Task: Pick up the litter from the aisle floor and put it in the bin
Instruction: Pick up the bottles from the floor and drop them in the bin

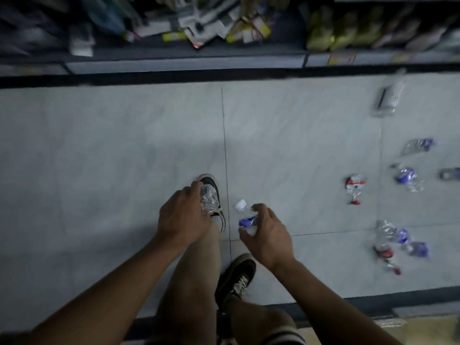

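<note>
Held: your left hand (pixel 183 219) grasps a crumpled clear plastic wrapper (pixel 209 199); your right hand (pixel 267 236) grips a small white-capped, blue-labelled plastic bottle (pixel 245 216), both carried for binning (bin unseen). More crushed bottles (pixel 408 176) litter the grey tiled floor (pixel 112 145) rightward.

Shop aisle, dim light | pale grey tiled floor (pixel 112 135) with dark grout lines | stocked shelf (pixel 189 58) along the far side — blurred packets, yellow bags | dark plinth (pixel 124 79) under the shelf
</note>
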`<action>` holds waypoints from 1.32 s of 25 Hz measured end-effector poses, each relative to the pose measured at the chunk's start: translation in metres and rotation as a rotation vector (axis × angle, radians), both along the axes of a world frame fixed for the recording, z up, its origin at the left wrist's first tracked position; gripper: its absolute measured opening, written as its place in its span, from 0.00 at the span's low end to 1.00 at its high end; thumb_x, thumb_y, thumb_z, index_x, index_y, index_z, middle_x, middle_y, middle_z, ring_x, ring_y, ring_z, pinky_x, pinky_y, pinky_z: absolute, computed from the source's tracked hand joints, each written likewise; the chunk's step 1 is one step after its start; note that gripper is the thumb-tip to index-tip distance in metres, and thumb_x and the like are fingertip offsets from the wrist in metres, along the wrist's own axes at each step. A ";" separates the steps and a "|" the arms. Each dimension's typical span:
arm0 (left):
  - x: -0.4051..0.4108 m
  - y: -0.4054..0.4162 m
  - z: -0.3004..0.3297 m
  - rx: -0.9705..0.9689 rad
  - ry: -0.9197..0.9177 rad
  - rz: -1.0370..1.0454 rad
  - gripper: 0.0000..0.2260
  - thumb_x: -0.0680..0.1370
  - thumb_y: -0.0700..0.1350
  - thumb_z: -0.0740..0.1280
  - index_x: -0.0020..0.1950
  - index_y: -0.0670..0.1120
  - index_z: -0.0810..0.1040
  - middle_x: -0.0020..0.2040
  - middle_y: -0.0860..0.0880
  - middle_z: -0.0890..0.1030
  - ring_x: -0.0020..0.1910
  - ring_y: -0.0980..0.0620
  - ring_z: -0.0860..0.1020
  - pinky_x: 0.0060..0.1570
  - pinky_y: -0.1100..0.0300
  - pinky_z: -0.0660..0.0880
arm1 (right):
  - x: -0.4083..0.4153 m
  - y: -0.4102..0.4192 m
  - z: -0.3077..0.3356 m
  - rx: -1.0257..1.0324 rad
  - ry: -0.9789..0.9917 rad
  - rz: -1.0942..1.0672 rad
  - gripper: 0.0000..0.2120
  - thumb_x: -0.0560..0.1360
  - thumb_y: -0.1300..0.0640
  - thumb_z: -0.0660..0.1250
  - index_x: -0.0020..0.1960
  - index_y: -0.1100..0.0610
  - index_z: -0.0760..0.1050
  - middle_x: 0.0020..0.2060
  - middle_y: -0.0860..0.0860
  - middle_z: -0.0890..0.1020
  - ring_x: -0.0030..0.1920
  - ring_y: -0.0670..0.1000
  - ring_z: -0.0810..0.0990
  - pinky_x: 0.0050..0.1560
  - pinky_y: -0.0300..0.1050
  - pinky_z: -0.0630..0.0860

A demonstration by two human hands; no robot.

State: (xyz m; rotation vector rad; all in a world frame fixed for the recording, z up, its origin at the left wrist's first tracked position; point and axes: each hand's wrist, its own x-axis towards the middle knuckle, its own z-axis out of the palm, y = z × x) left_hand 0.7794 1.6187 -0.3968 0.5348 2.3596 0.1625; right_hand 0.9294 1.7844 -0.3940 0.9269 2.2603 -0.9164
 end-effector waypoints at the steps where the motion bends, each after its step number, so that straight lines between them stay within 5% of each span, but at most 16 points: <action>1: -0.001 -0.011 0.039 0.004 -0.015 0.062 0.29 0.66 0.55 0.65 0.66 0.51 0.69 0.53 0.47 0.81 0.52 0.41 0.80 0.43 0.51 0.76 | -0.009 0.001 0.036 0.011 -0.015 0.060 0.27 0.71 0.43 0.73 0.66 0.48 0.68 0.56 0.50 0.80 0.50 0.55 0.82 0.44 0.47 0.77; 6: -0.004 -0.072 0.182 0.033 -0.050 0.264 0.24 0.68 0.56 0.67 0.62 0.52 0.70 0.54 0.48 0.81 0.55 0.43 0.80 0.46 0.53 0.75 | -0.056 -0.006 0.184 0.050 -0.010 0.268 0.26 0.70 0.43 0.72 0.63 0.48 0.68 0.55 0.52 0.81 0.49 0.58 0.82 0.42 0.47 0.75; 13: -0.010 -0.169 0.290 0.039 0.020 0.500 0.25 0.70 0.52 0.67 0.66 0.51 0.68 0.58 0.48 0.81 0.57 0.44 0.80 0.50 0.50 0.79 | -0.150 -0.069 0.307 0.138 0.063 0.676 0.25 0.65 0.40 0.62 0.61 0.45 0.68 0.54 0.50 0.81 0.46 0.58 0.82 0.40 0.45 0.69; 25: 0.040 -0.225 0.382 0.145 0.188 1.260 0.27 0.68 0.52 0.64 0.67 0.57 0.68 0.58 0.53 0.82 0.56 0.44 0.80 0.50 0.52 0.78 | -0.282 -0.162 0.384 0.133 0.130 1.360 0.29 0.69 0.41 0.71 0.66 0.47 0.66 0.57 0.51 0.81 0.53 0.57 0.82 0.49 0.49 0.76; 33: -0.006 -0.248 0.398 0.152 0.255 1.566 0.26 0.66 0.66 0.59 0.61 0.60 0.70 0.51 0.59 0.82 0.49 0.51 0.83 0.46 0.54 0.80 | -0.402 -0.226 0.382 0.009 0.192 1.575 0.26 0.69 0.43 0.69 0.64 0.48 0.69 0.57 0.51 0.81 0.51 0.57 0.83 0.44 0.48 0.76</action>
